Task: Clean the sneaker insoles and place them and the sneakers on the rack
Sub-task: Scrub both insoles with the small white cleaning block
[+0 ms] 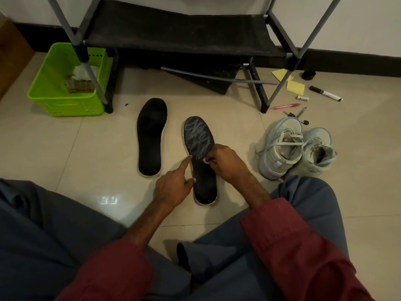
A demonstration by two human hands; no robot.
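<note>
While my left hand point(173, 187) steadies the streaked insole point(200, 159), I rub it.
Left fingers point(184, 164) spread apart; right hand point(227, 161) fingers pinch a small white thing point(205, 161).

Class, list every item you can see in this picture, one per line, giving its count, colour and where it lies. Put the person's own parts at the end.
insoles: 2, black, on the floor tiles; the right one bears pale scribbled marks
sneakers: 2, pale mint, side by side at right
rack: 1, black shelf, grey poles, at the wall
basket: 1, lime green, left of the rack, holding rags
sticky notes: a few, yellow, right of the rack
marker: 1, black and white, beside the notes
pen: 1, pink, near the rack's foot
left hand: forefinger steadying the marked insole
right hand: pinching something small and pale on that insole
</note>
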